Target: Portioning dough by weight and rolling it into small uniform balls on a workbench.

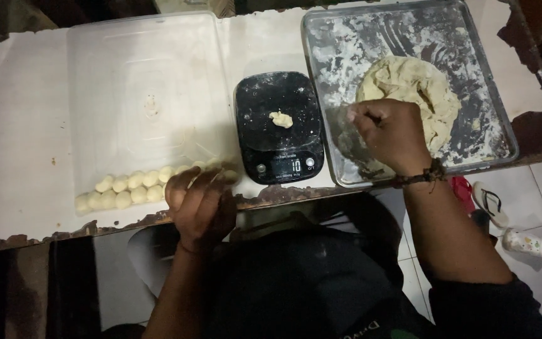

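The right hand (389, 135) pinched at the dough (416, 94) in the floured tray (490, 107); the left hand (201, 201), curled, touched dough balls (134, 187) at the desk (20, 125) edge, where a nudge might roll them off.

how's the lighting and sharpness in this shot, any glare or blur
Head view: dim overall, brightest on the white table and the floured metal tray; soft glare on the clear plastic container; the left hand is slightly motion-blurred; the scale display glows; the area under the table falls into dark shadow.
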